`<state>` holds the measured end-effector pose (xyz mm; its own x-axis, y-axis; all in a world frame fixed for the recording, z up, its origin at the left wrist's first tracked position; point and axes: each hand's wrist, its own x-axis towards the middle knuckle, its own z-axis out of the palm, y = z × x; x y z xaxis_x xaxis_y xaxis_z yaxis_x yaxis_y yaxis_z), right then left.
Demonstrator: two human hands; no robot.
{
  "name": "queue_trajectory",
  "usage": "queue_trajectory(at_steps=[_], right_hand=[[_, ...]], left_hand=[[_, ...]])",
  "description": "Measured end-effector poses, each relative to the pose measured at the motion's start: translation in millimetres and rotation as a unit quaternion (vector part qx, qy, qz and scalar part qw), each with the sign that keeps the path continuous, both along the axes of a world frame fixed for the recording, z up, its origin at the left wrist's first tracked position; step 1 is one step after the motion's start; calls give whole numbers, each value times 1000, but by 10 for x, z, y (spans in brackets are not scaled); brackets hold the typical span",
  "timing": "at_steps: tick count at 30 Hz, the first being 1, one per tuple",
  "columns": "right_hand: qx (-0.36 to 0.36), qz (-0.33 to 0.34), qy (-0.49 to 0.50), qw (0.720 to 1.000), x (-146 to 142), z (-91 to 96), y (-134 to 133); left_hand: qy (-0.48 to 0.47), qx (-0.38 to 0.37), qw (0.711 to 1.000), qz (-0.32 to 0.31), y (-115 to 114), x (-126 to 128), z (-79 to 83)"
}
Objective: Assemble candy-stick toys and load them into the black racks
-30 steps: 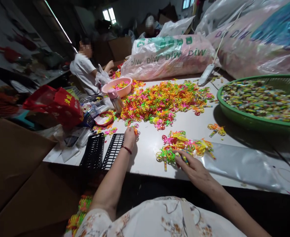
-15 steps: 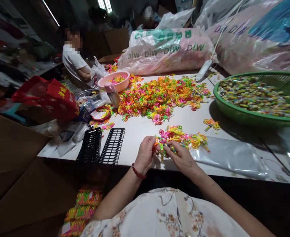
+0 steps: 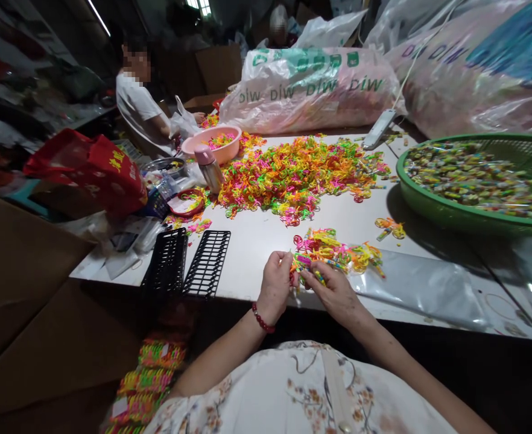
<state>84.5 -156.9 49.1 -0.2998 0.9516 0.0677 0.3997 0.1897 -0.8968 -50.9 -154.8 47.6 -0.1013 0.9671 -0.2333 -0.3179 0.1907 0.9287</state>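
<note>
My left hand point(image 3: 275, 286), with a red bead bracelet point(image 3: 263, 319) at the wrist, is closed at the table's front edge. Its thumb and fingers pinch small bright plastic toy pieces point(image 3: 301, 263), whose exact shape is too small to tell. Close on the right, my right hand point(image 3: 336, 293) is closed too, its fingertips on pieces of the same cluster. Just beyond both hands lies a small pile of the coloured plastic pieces point(image 3: 324, 242). Part of it rests on a clear flat plastic bag point(image 3: 422, 289). My fingers partly hide what they grip.
A large heap of coloured pieces point(image 3: 288, 172) covers the table's middle. A green basket point(image 3: 465, 217) of wrapped small items stands right. Black plastic racks point(image 3: 207, 262), a flask point(image 3: 209, 169), a pink basin point(image 3: 230, 147) and a red bag point(image 3: 85, 172) are left. Another person point(image 3: 142, 108) sits beyond.
My left hand has shifted slightly right, closer to my right hand. An orange piece seen at its fingertips no longer shows there; a pink-purple one now shows between the hands.
</note>
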Motion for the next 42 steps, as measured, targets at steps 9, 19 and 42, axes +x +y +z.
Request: queue_trajectory(at_steps=[9,19,42], right_hand=[[28,-5,-22,999,-42,13,-44],[184,51,-81,978,-115,-53,-118],[97,-64,-110,987,541,-109,-16]], left_hand=[[43,-13,999,9,-12,7,-69],[71,-2,994,82,-32,-38,-162],[369,-40,902,221,1650,-1412,-157]])
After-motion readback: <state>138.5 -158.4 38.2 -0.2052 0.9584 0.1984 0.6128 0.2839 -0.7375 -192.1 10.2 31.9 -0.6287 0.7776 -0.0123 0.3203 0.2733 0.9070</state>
